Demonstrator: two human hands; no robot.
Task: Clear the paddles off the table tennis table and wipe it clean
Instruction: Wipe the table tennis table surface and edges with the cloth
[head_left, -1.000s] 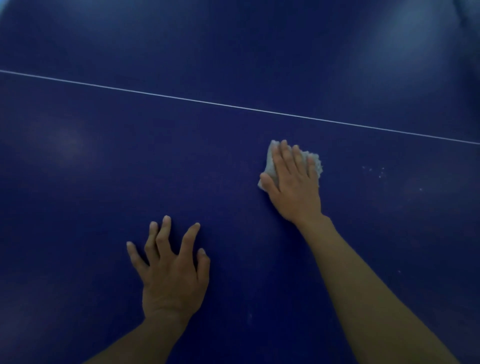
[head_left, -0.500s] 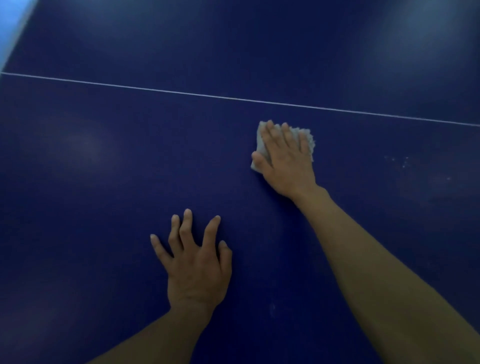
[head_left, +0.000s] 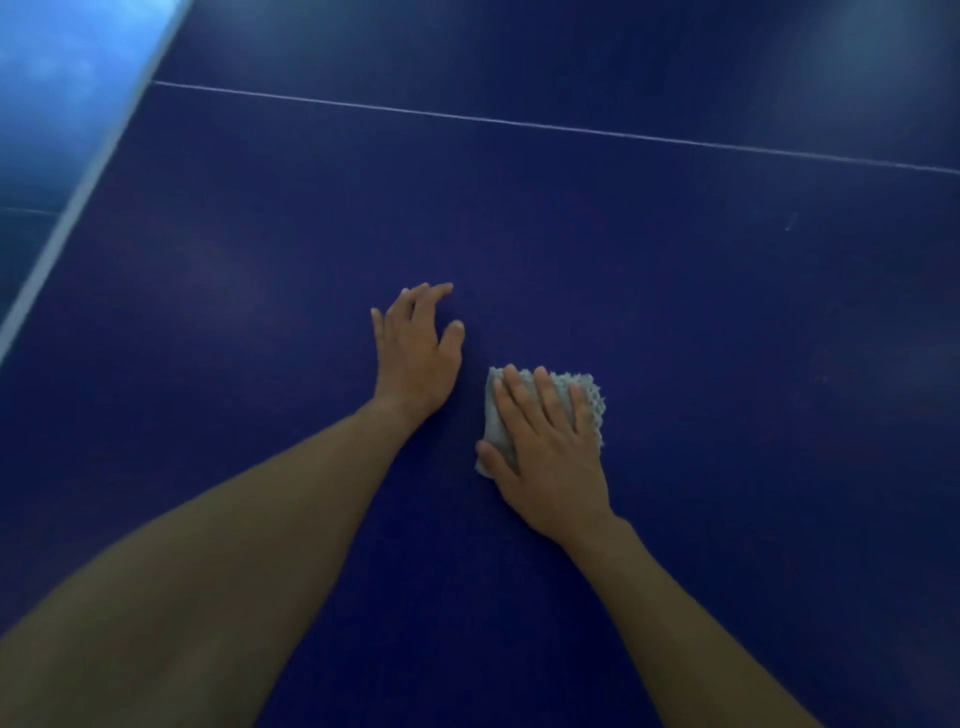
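since no paddle shows anywhere in view, the clearing looks done to me and the wiping is the step in hand. the right hand (head_left: 545, 447) lies flat on a small pale cloth (head_left: 584, 392) just right of the frame's centre. its fingers are straight and press the cloth down on the dark blue table (head_left: 727, 312), with the thumb at the cloth's lower left edge, so it pins the cloth rather than clutching it. the left hand (head_left: 418, 353) sits up and to the left of it, near the cloth but not touching. its fingers are spread and loose and hold nothing. it seems propped on the surface as a brace, though i cannot tell how much of the palm touches.

a thin white line (head_left: 519, 122) runs across the upper part of the frame, well beyond both hands, and the table's pale edge (head_left: 78, 202) slants down the upper left. a faint pale speck (head_left: 788, 227) sits at the right, below the line.

next, i'd judge, the cloth needs sliding on in even strokes under steady flat pressure, out toward that speck and up to the line, with the bracing hand shifting along.

counted: two hands, one cloth, one white line, one table, no paddles in sight.
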